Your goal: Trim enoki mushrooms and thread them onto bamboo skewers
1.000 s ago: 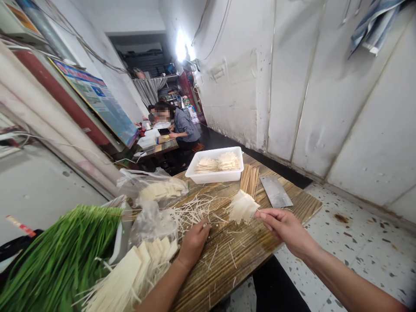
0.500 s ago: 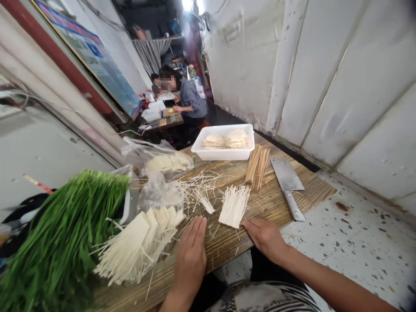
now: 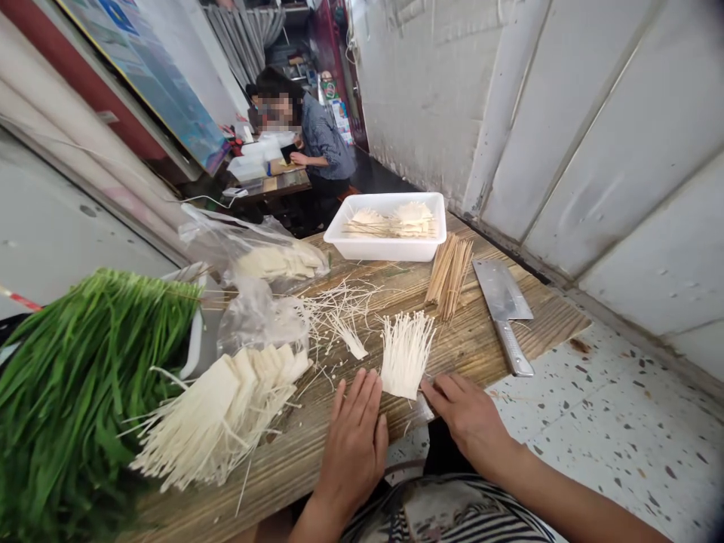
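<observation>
A flat bundle of white enoki mushrooms [image 3: 406, 358] lies on the wooden table, caps pointing away from me. My left hand [image 3: 354, 441] rests flat at its lower left, fingers stretched out and close together, holding nothing. On the other side, my right hand [image 3: 472, 418] has its index fingertip by the bundle's lower right corner; its fingers are slightly bent and I see nothing in them. Loose enoki strands [image 3: 345, 309] are scattered behind the bundle. Left of my left hand lies a row of overlapping, wrapped-looking enoki portions [image 3: 226, 411].
A white tub [image 3: 388, 249] holds skewered enoki. Bamboo skewers [image 3: 449, 275] and a cleaver [image 3: 505, 309] lie to the right. Clear plastic bags [image 3: 254, 317] and a heap of green chives [image 3: 96, 392] are left. Farther back, another person [image 3: 328, 139] works at a table [image 3: 274, 181].
My left hand has moved right, nearer the enoki bundle, and turned flatter. My right hand stays by the corner. The view has shifted slightly downward.
</observation>
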Tool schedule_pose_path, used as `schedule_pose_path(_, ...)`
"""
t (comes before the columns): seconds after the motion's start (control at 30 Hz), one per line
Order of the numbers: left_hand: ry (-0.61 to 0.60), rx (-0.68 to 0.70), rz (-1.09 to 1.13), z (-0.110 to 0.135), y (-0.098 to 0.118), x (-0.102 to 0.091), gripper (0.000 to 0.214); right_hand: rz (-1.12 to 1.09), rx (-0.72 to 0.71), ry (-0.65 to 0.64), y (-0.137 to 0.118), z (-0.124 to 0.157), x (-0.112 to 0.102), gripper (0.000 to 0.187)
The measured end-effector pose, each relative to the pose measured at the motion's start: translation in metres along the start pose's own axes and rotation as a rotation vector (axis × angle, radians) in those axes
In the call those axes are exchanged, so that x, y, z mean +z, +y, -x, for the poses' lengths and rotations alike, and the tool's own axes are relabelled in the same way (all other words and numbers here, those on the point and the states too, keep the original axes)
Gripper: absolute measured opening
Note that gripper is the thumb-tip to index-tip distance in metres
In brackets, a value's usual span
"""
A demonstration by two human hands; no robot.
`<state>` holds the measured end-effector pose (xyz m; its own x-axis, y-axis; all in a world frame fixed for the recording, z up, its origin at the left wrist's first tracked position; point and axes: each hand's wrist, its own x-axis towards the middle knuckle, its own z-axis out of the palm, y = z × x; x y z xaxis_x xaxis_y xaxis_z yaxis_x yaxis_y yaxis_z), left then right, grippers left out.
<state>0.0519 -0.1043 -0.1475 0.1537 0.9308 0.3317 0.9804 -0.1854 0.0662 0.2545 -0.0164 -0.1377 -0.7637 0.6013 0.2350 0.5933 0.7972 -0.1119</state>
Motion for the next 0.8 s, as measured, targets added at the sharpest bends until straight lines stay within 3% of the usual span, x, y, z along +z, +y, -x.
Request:
schedule_pose_path(0.2, -0.111, 0.031, -0.078, -0.002, 0.005, -0.003, 0.065, -0.028, -0.030, 0.033, 0.008, 0.003, 0.001, 0.035)
schedule_pose_path(0.43, -0.111, 0.097, -0.143, -0.003, 0.006, -0.003, 0.065, -0.146, -0.096, 0.037, 0.026, 0.019, 0.000, 0.030)
schedule_pose_path(0.8, -0.122, 0.131, -0.193, -0.005, 0.008, -0.004, 0.059, -0.079, -0.116, -0.030, 0.023, 0.018, 0.002, 0.036)
